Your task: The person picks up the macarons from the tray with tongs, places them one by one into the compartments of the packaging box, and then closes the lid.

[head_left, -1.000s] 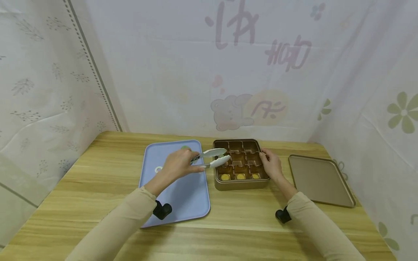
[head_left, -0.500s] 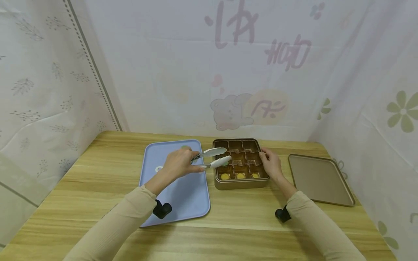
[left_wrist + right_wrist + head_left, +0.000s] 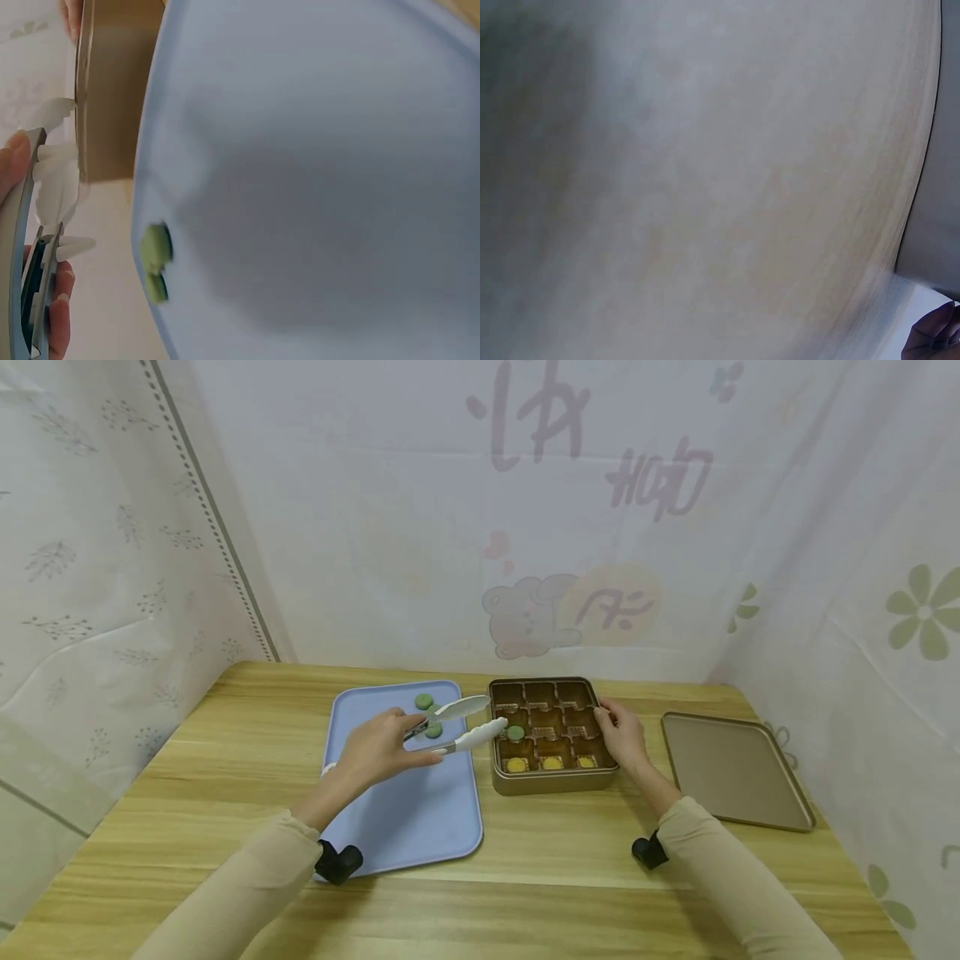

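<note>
My left hand (image 3: pixel 378 747) grips white-tipped tongs (image 3: pixel 480 737) above the blue tray (image 3: pixel 427 827); the tong tips stand apart with nothing between them, close to the left rim of the tin. The gold-brown tin (image 3: pixel 555 783) holds a divided brown insert (image 3: pixel 546 720). Yellow round cookies (image 3: pixel 552 763) sit in its front row, and a green round cookie (image 3: pixel 515 733) lies in the middle row's left compartment. Several green cookies (image 3: pixel 424 702) remain at the tray's back right. My right hand (image 3: pixel 622 735) holds the tin's right rim between thumb and fingers.
A flat gold-brown lid (image 3: pixel 738 772) lies on the wooden table (image 3: pixel 570 893) right of the tin. A white ring (image 3: pixel 328 768), mostly covered by the left hand, shows at the tray's left. A printed curtain (image 3: pixel 420 527) stands behind the table.
The tongs let go of the green cookie into the middle-left compartment. My left hand and the tongs then moved left, back over the tray. My right hand stayed on the tin.
</note>
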Demonstrator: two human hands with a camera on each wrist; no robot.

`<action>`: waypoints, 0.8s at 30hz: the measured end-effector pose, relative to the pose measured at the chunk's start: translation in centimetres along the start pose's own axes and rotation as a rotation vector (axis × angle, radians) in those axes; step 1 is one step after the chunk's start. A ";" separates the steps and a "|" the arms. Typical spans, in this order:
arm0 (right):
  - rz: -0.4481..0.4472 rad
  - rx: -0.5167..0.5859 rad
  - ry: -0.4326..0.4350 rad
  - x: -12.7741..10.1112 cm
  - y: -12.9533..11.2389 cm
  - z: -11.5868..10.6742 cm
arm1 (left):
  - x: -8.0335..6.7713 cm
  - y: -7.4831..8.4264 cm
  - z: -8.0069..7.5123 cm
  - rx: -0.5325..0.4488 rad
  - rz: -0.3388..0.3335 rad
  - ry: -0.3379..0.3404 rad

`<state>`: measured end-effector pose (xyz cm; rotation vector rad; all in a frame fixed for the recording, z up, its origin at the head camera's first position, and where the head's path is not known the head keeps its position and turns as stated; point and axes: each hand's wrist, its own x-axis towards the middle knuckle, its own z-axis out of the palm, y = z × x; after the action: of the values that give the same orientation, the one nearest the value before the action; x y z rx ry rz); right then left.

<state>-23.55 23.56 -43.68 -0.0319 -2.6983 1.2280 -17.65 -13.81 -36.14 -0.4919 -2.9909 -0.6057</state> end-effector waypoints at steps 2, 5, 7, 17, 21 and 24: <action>0.001 0.001 -0.001 0.0 -0.1 0.0 | -0.5 -0.7 -0.2 -0.013 -0.021 0.007; 0.001 0.000 -0.001 -0.1 -0.2 -0.1 | -1.3 -1.8 -0.6 -0.014 -0.042 0.022; 0.002 0.001 -0.002 -0.1 -0.2 -0.1 | -1.8 -2.5 -0.8 -0.011 -0.058 0.030; 0.001 -0.006 -0.006 0.0 0.0 -0.1 | -3.8 -5.2 -0.9 0.006 -0.099 0.051; -0.005 -0.006 -0.007 -0.1 -0.1 -0.1 | -4.1 -5.8 -0.7 0.031 -0.121 0.046; -0.005 0.003 -0.009 -0.2 -0.1 0.0 | -4.2 -6.1 -0.5 0.043 -0.136 0.031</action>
<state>-23.35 23.49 -43.57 -0.0201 -2.7021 1.2342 -15.66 -20.58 -38.36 -0.2752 -3.0188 -0.5511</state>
